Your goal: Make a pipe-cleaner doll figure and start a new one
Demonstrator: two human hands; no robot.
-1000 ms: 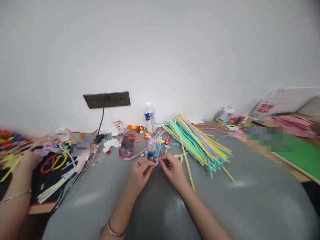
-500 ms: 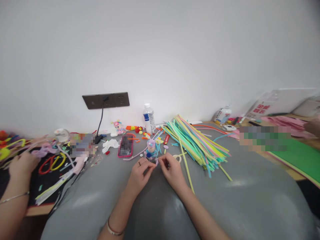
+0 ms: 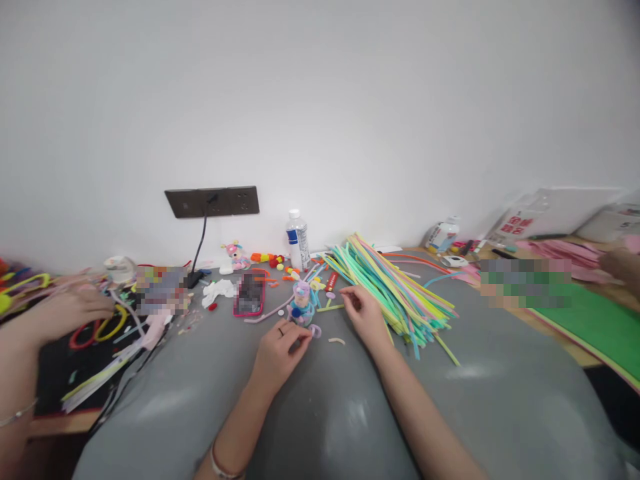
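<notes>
A: Entry one, the figure?
B: Lilac head, blue body. Upright on the counter, just beyond the left hand.

A: Left grip?
B: Closed, thumb and finger apparently pinching one lilac loop near the figure's foot. Whether loop and figure are joined: cannot tell.

A: Right grip?
B: Right hand: fingers bent, off to the side, near the bundle of strips. Contents: none visible. Whether the fingertips meet or part: cannot tell.

A: Changes, last half second?
B: Three. First, both hands worked close together at the loop; now only the left is there. Second, the loop, mostly covered by fingers then, shows its curl. Third, a pale piece shows on the counter, near where the right fingers were; dropped or merely uncovered, cannot tell.

A: Meaning for the work?
B: Judged only: two-handed work at the loop is broken off or done, leaving the left to steady it alone. Loop small, soft-looking, likely to shift if that pinch slackens.

A: Surroundings?
B: Behind the figure, one bottle. To its left, one phone, pink-edged. Far left, a co-worker's hand, catalogued separately, well apart from the figure.
</notes>
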